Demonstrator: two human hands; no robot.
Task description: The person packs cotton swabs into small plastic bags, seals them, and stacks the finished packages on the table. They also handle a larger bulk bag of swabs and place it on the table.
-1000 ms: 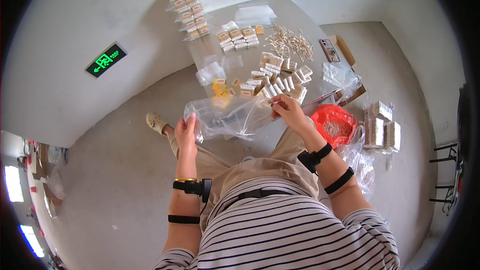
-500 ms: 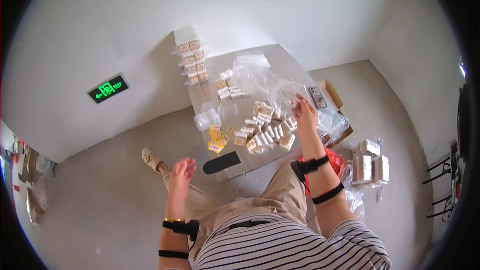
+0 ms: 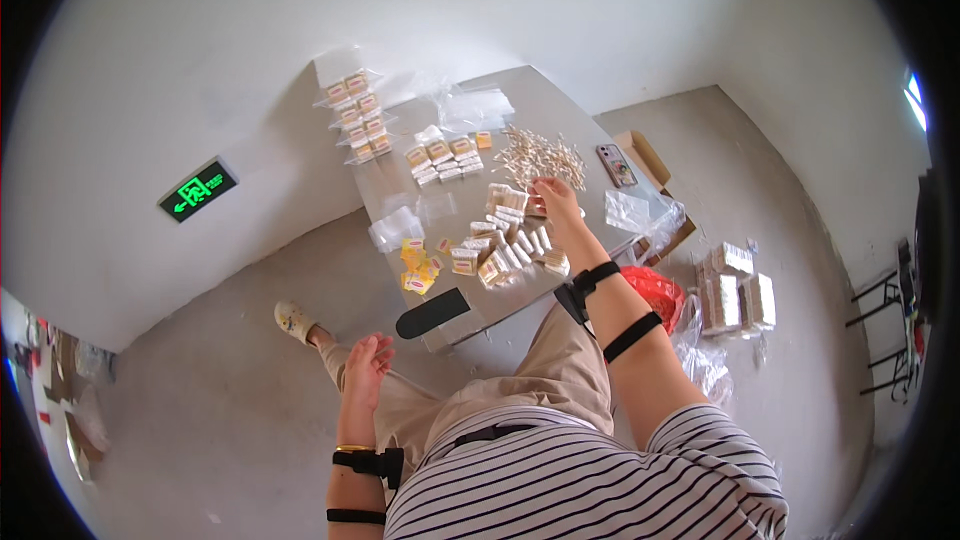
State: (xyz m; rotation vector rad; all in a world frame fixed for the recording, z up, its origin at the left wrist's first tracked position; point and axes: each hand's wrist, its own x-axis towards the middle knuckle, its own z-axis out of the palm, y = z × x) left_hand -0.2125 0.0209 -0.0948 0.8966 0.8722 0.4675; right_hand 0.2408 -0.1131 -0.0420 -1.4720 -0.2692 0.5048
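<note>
My right hand (image 3: 556, 202) reaches over the table, its fingers curved and apart at the near edge of a heap of loose cotton swabs (image 3: 545, 158). Just left of it and nearer me lie several packs of cotton swabs (image 3: 508, 202), some upright, others tipped over. I see nothing held in that hand, though the fingertips partly merge with the heap. My left hand (image 3: 369, 358) hangs in the air short of the table, over my leg, its fingers loosely bent and empty. Small yellow cards (image 3: 418, 270) lie on the table's left side.
Bagged packs (image 3: 360, 120) are stacked at the far left corner. Clear bags (image 3: 475, 108) and a row of packs (image 3: 440, 158) lie nearby. A phone (image 3: 617, 166) rests at the right edge, beside a cardboard box (image 3: 640, 155). A red bag (image 3: 655, 290) and white bundles (image 3: 735, 295) sit lower right.
The clear plastic that spread across the middle of the table is gone from there, and the loose swabs show. My right hand has come left and down to them. My left hand stays almost in place.
</note>
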